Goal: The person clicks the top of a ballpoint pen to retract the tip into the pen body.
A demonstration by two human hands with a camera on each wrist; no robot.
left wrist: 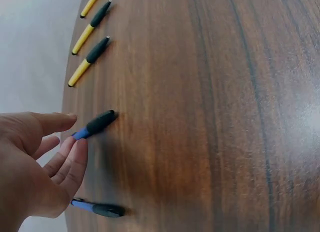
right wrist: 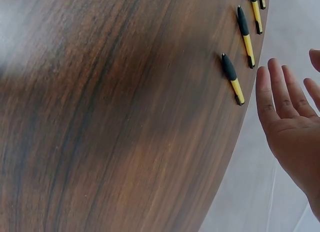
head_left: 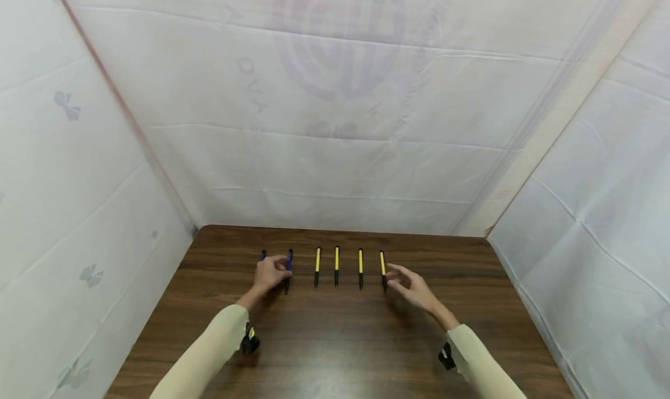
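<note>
Head view: six pens lie in a row near the far edge of the dark wooden table [head_left: 340, 341], all parallel and pointing toward the person. From left to right there are two blue pens, then four yellow pens. The left hand [head_left: 270, 274] rests between the two blue pens, covering most of the outer blue pen [head_left: 263, 253]; its fingers are loosely curved and reach the inner blue pen [head_left: 289, 265]. Whether they grip that pen cannot be determined from this view. The right hand [head_left: 410, 285] sits just beside the rightmost yellow pen [head_left: 382, 266], fingers extended and slightly spread, holding nothing. The two middle-left yellow pens [head_left: 317, 264] and [head_left: 337, 263] lie untouched between the hands. White sheeting [head_left: 335, 155] encloses the table on three sides.

Left wrist view: the left hand [left wrist: 37, 162] is relaxed, fingers gently bent and close together, with fingertips [left wrist: 75, 147] at the blue barrel of the inner blue pen [left wrist: 97, 123]. No clamping is visible. The outer blue pen [left wrist: 100, 208] lies under the heel of the hand.

Right wrist view: the right hand [right wrist: 290, 122] is flat, fingers straight and side by side, just apart from the rightmost yellow pen [right wrist: 231, 77], which lies on the table.
</note>
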